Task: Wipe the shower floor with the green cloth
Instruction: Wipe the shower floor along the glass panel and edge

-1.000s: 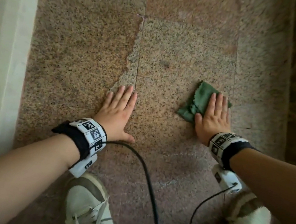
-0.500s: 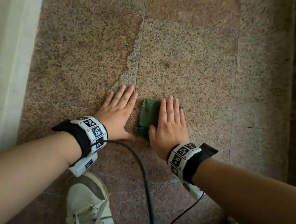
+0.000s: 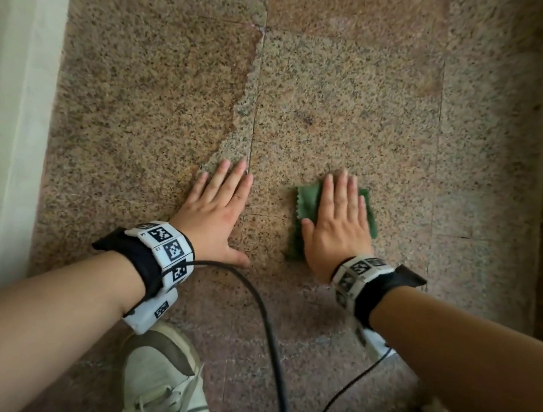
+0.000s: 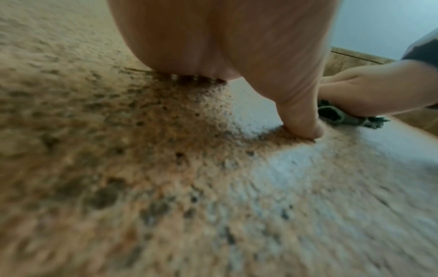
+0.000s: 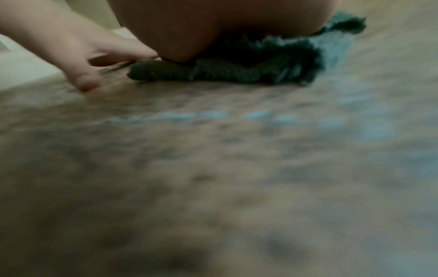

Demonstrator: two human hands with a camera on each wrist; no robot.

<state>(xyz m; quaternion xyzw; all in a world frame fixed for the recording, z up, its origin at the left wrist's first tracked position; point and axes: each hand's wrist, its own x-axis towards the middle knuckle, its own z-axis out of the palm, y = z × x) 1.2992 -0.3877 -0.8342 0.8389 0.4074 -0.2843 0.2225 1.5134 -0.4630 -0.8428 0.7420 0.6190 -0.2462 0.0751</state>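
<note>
Nearest the camera are two pale lace-up sneakers [image 3: 163,385], planted on the speckled pink-brown granite shower floor [image 3: 345,105], with a thick black cable [image 3: 268,326] snaking between them up to the left wrist. Past the sneakers, both forearms reach forward, each wearing a black band with white square-patterned marker blocks [image 3: 164,247].

The left hand [image 3: 216,205] lies flat on the floor, fingers straight and close together, thumb spread out toward the cloth; it holds nothing (a brace, by the look of it). Just to the right of that hand, well clear of it, the small dark green cloth with pinked zigzag edges [image 3: 305,200] sits bunched under the right hand [image 3: 336,228]. That hand presses down on the cloth with fingers straight and together, not curled round it; green fabric shows on both sides of the palm and rumpled under its heel in the right wrist view.

Beyond the left hand, a jagged boundary [image 3: 242,105] runs away up the floor between a darker and a lighter patch of stone; whether that is wetness or staining I cannot tell. A pale wall [image 3: 7,102] borders the floor on the far side from the cloth.

My judgement: wiping is mid-way, since the cloth is down and under pressure, while nothing visible marks any of the wide floor beyond and to either side as finished
</note>
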